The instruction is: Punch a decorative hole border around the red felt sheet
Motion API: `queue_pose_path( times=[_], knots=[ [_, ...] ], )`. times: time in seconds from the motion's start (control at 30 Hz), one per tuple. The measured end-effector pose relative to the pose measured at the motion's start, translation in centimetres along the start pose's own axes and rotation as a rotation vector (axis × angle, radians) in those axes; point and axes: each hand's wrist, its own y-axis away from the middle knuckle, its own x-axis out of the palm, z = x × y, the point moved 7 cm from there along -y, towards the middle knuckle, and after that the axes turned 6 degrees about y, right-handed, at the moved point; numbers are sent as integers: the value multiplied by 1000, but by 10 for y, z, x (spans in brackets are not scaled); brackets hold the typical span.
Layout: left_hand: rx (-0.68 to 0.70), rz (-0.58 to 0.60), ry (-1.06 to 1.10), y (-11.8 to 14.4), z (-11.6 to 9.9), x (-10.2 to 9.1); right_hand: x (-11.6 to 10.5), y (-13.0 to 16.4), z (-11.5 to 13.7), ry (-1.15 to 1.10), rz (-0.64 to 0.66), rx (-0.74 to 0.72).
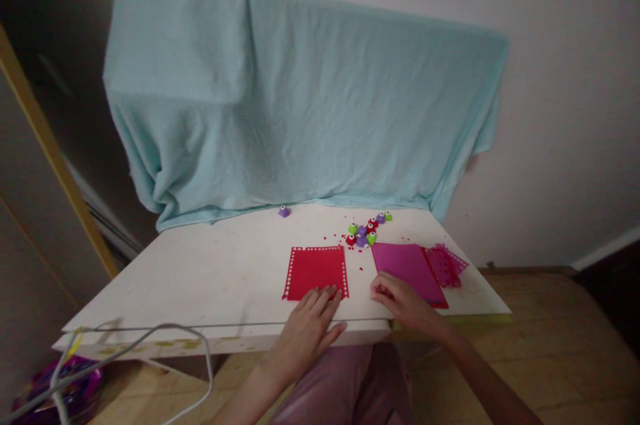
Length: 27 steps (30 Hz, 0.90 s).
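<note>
On my table [215, 278], the punched sheet [316, 271] lies at eleven o'clock, the plain sheet stack [407, 265] at one, the small punches [367, 230] behind both at twelve.

A white table [210, 271] stands against a pale wall [565, 78]. A light blue blanket [300, 105] hangs over something behind it, its hem lying on the tabletop. The floor [550, 338] is light wood, with a white skirting board [605, 248] at right. A wooden frame [50, 151] leans at left.
</note>
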Motion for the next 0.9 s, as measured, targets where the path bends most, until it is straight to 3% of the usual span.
queue_pose_path(
  times=[0.1, 0.17, 0.3, 0.43, 0.53, 0.63, 0.7, 0.8, 0.9],
  knots=[
    [38, -25, -12, 7, -1, -4, -37, 1, -19, -96, -128, 60],
    [71, -39, -24, 14, 0, -4, -74, 4, -47, -101, -293, 156],
    [113, -77, -61, 32, 4, -3, -142, 24, -114, 121, -608, 311],
    [124, -131, -61, 48, 9, -3, -160, 43, -160, 352, -595, 414],
    [126, -126, -37, 56, 14, 2, -157, 53, -167, 424, -608, 438],
    [88, -140, -26, 57, 19, 6, -158, 54, -143, 453, -689, 448],
    [60, -153, -45, 56, 19, 5, -163, 50, -104, 439, -764, 424],
    [27, -165, -136, 54, 16, -1, -176, 56, -14, 470, -917, 284],
    [26, -181, -263, 54, 13, -4, -179, 101, 83, 592, -1132, 32]
  ],
)
